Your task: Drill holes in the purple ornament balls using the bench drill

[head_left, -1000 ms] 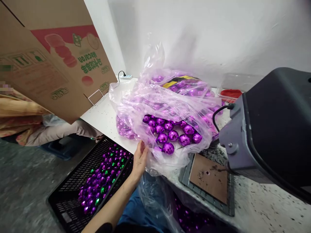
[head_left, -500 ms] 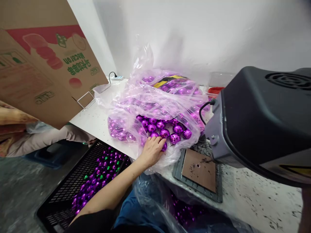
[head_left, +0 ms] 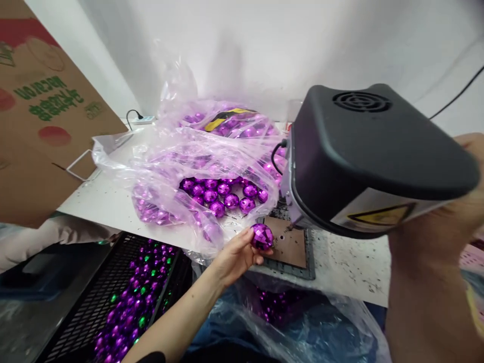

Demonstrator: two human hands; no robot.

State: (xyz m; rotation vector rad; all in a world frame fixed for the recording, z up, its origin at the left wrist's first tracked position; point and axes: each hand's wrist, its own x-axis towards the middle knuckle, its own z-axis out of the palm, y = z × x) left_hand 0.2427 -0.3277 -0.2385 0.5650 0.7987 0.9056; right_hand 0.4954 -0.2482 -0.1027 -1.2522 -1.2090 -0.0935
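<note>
My left hand [head_left: 238, 254] pinches a shiny purple faceted ball [head_left: 262, 236] between thumb and fingers, just over the left edge of a brown board [head_left: 295, 247] with a small hole. Behind it, similar purple balls [head_left: 231, 201] show through the mouth of a clear plastic bag [head_left: 181, 146]. A black machine head [head_left: 378, 156] with a round vent and a yellow warning label overhangs the board's right side. My right hand [head_left: 467, 161] is at the right edge, beside the rear of the machine; its fingers are hidden behind the housing.
Low at left, a black crate [head_left: 94, 287] holds many small purple and green balls. A cardboard box [head_left: 45, 126] leans over the table's left side. Another person's sleeve [head_left: 75, 229] shows below it. Dark shavings litter the white table [head_left: 351, 272]. More clear plastic hangs over the front edge.
My left hand has drawn a purple ball out of the bag and brought it right, to the board. The view has turned right, and my right arm has come into view.
</note>
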